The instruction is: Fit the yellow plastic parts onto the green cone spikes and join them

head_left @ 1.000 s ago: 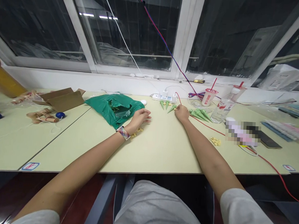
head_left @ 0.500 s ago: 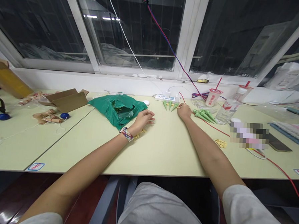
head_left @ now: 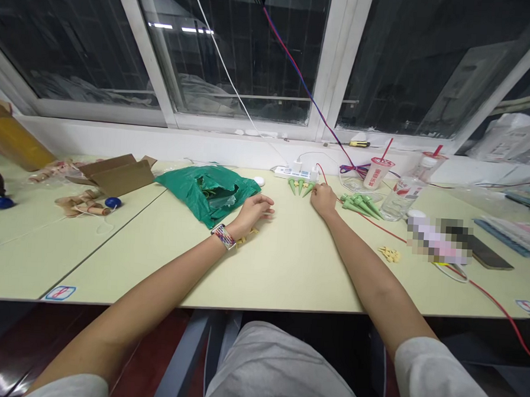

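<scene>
— How does the left grip (head_left: 255,213) stand?
— It is kept loosely open and empty, laid palm down on the pale surface (head_left: 287,277). Small yellow pieces (head_left: 245,239) are seen just below it, by the wrist, and a green plastic bag (head_left: 207,194) lies just beside it.
— And the right grip (head_left: 323,200)?
— It is curled narrow, its fingertips hidden, so whether anything is pinched cannot be told. Small green cones (head_left: 300,187) stand just beyond it, before a power strip (head_left: 293,173), and longer green cones (head_left: 357,206) lie near it to the right.
— Which step is judged to be in hand?
— No piece is seen being lifted; the grips are rested apart among the pieces. Before any piece can be raised, a grip must be closed on it.
</scene>
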### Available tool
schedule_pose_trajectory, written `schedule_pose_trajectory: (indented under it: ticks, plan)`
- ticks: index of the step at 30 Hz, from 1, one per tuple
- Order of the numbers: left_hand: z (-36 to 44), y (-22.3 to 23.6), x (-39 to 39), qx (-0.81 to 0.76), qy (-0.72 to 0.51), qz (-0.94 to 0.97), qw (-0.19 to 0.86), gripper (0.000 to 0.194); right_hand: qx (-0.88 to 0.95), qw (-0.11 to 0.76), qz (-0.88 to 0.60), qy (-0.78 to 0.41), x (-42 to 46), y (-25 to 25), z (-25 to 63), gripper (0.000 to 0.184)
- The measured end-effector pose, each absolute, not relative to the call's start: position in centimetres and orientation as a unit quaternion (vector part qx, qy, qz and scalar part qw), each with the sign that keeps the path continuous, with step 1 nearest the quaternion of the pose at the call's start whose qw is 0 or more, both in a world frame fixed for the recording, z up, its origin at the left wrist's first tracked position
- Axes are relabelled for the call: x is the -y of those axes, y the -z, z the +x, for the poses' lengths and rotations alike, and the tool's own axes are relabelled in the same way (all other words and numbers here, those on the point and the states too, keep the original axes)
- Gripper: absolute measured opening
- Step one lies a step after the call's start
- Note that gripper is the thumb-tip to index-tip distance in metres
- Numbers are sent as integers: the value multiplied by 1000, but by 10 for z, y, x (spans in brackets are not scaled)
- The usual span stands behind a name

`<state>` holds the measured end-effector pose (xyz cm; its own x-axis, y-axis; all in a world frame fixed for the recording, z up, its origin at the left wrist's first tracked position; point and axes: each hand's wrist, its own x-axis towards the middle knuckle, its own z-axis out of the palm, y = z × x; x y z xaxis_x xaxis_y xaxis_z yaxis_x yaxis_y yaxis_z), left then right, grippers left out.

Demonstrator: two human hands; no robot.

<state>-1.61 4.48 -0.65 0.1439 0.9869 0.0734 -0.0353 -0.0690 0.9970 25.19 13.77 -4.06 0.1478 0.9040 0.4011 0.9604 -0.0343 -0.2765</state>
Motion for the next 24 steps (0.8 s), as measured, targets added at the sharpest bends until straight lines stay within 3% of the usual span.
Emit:
schedule_pose_trajectory:
  ticks: [19,24]
  plan:
    - [-15,6,-44,-438,-484,539,532,13,713,234,-659,61,-128,41,249,38]
    - [-16,4,-44,-442,-481,544,526,13,708,222,-662,107,-108,32,266,36]
